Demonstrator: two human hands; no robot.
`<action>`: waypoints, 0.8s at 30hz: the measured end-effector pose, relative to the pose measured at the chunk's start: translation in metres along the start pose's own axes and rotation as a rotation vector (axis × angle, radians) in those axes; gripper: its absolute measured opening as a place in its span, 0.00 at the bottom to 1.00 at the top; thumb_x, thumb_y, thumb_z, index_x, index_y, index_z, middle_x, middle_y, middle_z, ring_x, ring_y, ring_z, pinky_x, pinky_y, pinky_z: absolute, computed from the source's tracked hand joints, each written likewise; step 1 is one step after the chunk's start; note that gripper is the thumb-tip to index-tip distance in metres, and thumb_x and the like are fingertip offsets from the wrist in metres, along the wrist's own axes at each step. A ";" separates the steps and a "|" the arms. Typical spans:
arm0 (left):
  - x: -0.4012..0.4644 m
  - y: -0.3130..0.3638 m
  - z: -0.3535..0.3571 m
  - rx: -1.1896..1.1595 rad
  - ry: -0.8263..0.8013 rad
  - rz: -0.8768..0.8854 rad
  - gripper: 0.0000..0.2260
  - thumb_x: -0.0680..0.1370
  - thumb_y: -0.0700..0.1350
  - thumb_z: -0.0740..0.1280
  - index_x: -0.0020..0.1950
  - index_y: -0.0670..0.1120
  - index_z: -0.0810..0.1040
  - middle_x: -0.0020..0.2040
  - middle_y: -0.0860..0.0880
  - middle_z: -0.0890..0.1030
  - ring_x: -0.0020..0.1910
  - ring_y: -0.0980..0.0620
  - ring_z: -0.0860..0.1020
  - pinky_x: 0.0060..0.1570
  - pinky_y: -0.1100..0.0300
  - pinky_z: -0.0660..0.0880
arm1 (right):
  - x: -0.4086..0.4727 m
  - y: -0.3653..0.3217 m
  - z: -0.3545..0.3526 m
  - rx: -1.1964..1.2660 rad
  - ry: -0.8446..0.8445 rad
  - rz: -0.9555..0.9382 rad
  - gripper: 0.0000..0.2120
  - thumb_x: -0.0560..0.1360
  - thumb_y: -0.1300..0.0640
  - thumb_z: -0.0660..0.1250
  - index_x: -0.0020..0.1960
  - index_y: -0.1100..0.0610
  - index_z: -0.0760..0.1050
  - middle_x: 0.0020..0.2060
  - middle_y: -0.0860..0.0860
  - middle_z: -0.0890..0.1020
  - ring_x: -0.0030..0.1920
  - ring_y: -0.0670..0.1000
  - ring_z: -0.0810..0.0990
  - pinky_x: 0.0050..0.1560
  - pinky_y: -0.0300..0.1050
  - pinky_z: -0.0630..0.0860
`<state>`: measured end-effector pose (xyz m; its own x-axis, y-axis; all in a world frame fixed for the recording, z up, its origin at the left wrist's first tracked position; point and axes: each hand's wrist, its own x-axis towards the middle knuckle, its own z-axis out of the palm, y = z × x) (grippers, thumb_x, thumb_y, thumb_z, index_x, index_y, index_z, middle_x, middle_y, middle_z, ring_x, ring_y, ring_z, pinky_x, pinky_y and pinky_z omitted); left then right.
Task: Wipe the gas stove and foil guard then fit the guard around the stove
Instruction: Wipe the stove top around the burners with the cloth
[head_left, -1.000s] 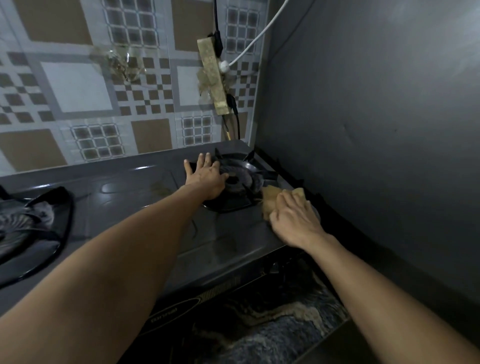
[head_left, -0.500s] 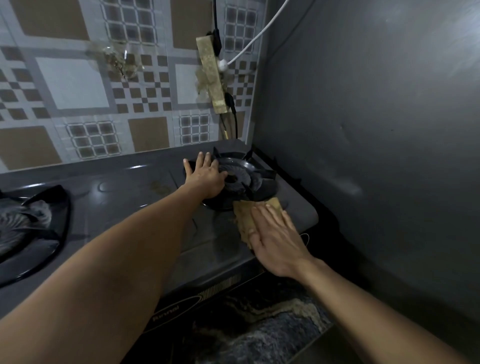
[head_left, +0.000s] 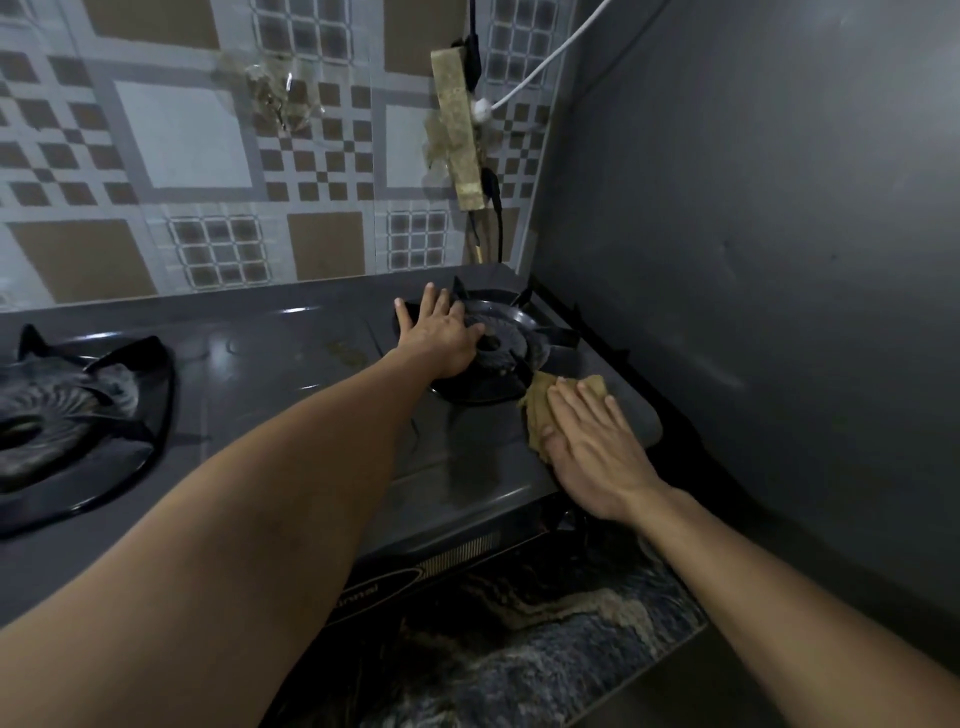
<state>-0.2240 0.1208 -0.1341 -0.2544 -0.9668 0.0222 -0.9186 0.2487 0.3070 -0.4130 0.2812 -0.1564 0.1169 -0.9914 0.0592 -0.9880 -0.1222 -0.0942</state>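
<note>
Gas stove (head_left: 311, 395): wiping judged in progress, top still smeared. Cloth (head_left: 540, 410) pressed flat at stove's right front corner by right hand (head_left: 592, 447), fingers straight. Left hand (head_left: 441, 332) rested on right burner (head_left: 498, 348), fingers spread. Foil guard not identified w/ certainty; fitting not yet done.

Back wall: patterned tiles (head_left: 182, 135) in brown, white and grey.
Strip (head_left: 457, 130): grimy power strip on the tiles, white cable (head_left: 540, 73) plugged in.
Tabletop (head_left: 545, 639): dark marbled stone.
</note>
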 end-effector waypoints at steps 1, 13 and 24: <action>-0.001 0.001 -0.001 -0.002 -0.002 -0.004 0.29 0.82 0.59 0.47 0.79 0.44 0.53 0.80 0.46 0.46 0.78 0.47 0.36 0.70 0.38 0.31 | -0.005 -0.007 0.000 0.002 0.029 -0.036 0.28 0.82 0.48 0.45 0.79 0.57 0.47 0.79 0.50 0.49 0.78 0.49 0.44 0.75 0.47 0.37; -0.037 -0.023 -0.046 -0.047 0.026 -0.028 0.31 0.82 0.61 0.47 0.79 0.43 0.53 0.80 0.45 0.52 0.79 0.47 0.47 0.73 0.38 0.38 | -0.027 -0.073 -0.008 -0.048 0.025 -0.348 0.27 0.83 0.47 0.45 0.79 0.58 0.50 0.78 0.51 0.52 0.77 0.49 0.45 0.76 0.47 0.38; -0.095 -0.120 -0.089 0.067 0.068 -0.284 0.25 0.83 0.54 0.52 0.76 0.42 0.61 0.78 0.42 0.56 0.78 0.42 0.51 0.72 0.34 0.42 | 0.028 -0.144 -0.011 -0.027 -0.133 -0.406 0.30 0.83 0.48 0.48 0.78 0.64 0.46 0.78 0.58 0.48 0.78 0.54 0.44 0.76 0.48 0.41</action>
<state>-0.0628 0.1778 -0.0881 0.0339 -0.9994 0.0086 -0.9687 -0.0307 0.2464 -0.2685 0.2714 -0.1306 0.5068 -0.8610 -0.0427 -0.8614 -0.5039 -0.0638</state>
